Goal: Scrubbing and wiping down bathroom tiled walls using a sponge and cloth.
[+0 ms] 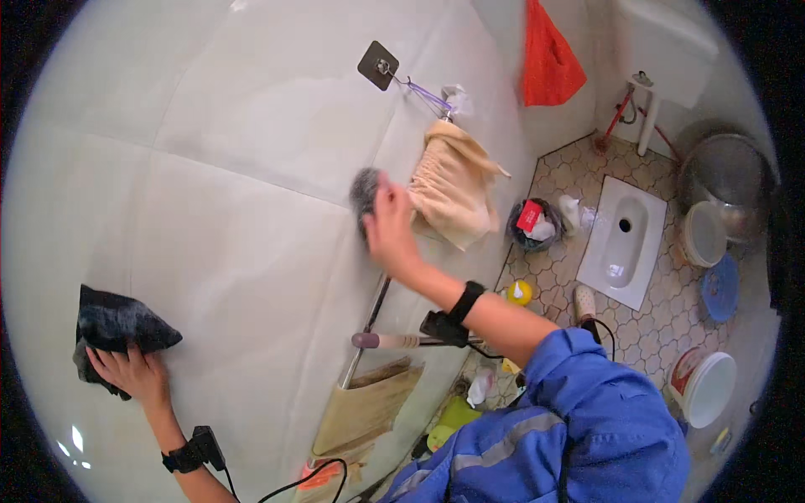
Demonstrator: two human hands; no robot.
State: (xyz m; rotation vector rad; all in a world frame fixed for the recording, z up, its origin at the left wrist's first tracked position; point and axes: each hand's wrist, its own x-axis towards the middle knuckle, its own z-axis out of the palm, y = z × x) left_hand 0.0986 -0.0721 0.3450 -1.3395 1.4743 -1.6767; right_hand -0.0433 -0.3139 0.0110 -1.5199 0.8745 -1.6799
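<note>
My left hand [129, 372] presses a dark cloth [129, 320] flat against the pale tiled wall [239, 270], fingers spread over its lower part. Farther right, my right hand [391, 223] holds a grey scrubbing pad [365, 195] to the wall, close to a tile joint. The pad is blurred, and part of it is hidden behind the fingers. Just beyond that hand hangs a peach-coloured towel [456, 182]. Above the towel, a dark adhesive hook [378, 65] carries a purple loop [429, 95].
Below my right arm, a metal rail [376, 305] holds a beige cloth [371, 405]. A red bag [552, 63] hangs at the far corner. On the floor are a squat toilet [622, 242], a lined waste bin [534, 242], a yellow ball-like object [519, 292] and a white bucket [710, 390].
</note>
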